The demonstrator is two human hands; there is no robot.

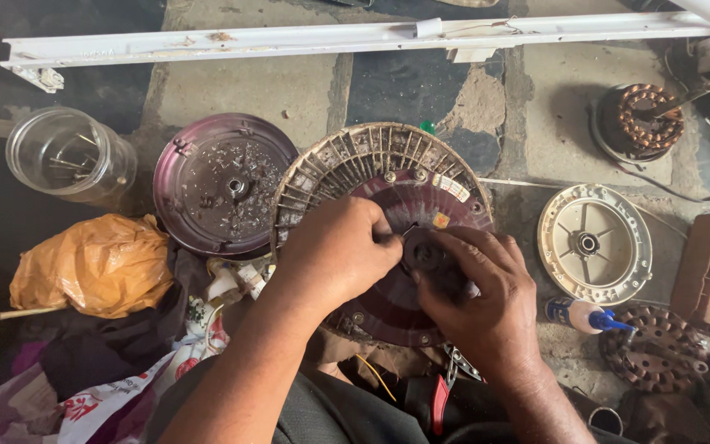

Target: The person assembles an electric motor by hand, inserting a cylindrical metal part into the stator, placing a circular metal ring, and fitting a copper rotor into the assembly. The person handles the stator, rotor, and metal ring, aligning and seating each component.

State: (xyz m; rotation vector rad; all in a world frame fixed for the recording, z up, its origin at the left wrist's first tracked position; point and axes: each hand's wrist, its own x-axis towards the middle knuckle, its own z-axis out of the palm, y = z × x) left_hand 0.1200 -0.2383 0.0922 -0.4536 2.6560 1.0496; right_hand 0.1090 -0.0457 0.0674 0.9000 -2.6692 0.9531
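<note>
A round maroon fan motor housing (404, 189) with a dusty slotted rim rests on my lap. My left hand (334, 251) pinches a thin metal tool against the dark centre hub (426, 253). My right hand (478, 300) steadies the hub from the right, fingers curled around it. Both hands cover the lower middle of the housing.
A maroon cover plate (223, 185) with debris lies to the left, beside a clear plastic jar (67, 156) and an orange bag (92, 263). To the right sit a cream end cover (593, 242), a copper-wound stator (647, 119), a blue-tipped bottle (585, 315) and a rusty rotor (659, 349). A white metal channel (330, 39) spans the top.
</note>
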